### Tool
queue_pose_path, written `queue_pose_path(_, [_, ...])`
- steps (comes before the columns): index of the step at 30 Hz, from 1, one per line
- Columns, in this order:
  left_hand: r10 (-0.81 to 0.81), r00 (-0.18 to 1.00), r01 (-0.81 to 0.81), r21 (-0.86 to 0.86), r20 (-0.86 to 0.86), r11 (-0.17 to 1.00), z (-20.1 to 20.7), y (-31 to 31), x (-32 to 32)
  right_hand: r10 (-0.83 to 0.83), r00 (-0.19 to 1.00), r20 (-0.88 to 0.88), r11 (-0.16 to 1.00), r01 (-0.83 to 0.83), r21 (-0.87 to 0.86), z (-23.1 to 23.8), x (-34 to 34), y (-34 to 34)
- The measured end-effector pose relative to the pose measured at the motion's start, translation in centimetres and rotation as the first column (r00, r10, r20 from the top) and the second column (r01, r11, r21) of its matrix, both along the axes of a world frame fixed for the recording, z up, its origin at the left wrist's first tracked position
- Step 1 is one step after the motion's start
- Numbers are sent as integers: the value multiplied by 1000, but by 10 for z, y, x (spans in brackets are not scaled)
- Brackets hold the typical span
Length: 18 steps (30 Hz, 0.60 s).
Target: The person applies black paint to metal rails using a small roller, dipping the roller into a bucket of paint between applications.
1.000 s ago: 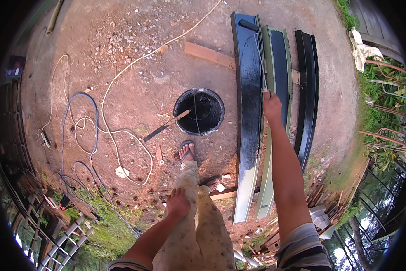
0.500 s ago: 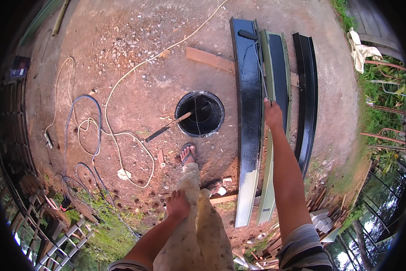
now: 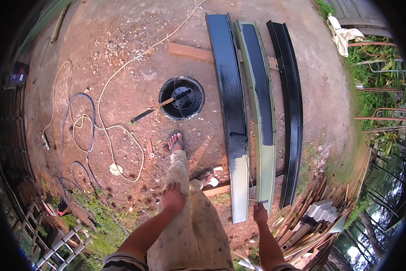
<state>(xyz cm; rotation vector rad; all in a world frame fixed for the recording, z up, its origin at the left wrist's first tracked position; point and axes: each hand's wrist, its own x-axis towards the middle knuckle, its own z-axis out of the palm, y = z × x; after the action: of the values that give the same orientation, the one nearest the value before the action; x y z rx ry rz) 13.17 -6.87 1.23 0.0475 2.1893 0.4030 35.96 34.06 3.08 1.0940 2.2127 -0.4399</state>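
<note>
On the face of the leftmost beam (image 3: 228, 90), a little above where its dark coat gives way to a pale lower end, sits the dark paint roller (image 3: 238, 134). Its thin rod runs down to your right hand (image 3: 259, 213), which is closed around the near end of it, by the lower end of the middle beam (image 3: 260, 90). Your left hand (image 3: 172, 198) lies on your trousers (image 3: 180, 235), fingers slightly spread. The middle beam is dark above and pale green below; the rightmost beam (image 3: 290, 108) is black. All 3 lie side by side. To their left stands a black bucket (image 3: 200, 108), with 1 stick (image 3: 155, 107) leaning across its rim. Farther left, a cream line (image 3: 120, 69) and a blue line (image 3: 93, 117) loop over the dirt.
</note>
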Motion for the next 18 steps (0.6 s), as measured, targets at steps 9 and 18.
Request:
queue_pose_path(9, [17, 999, -15, 61, -37, 998, -6, -2, 75, -300, 951, -77, 948, 288, -138, -15, 70, -64])
queue_pose_path(18, [96, 990, -102, 57, 99, 993, -24, -26, 135, -224, 962, -157, 974, 227, 2, -105, 85, -115])
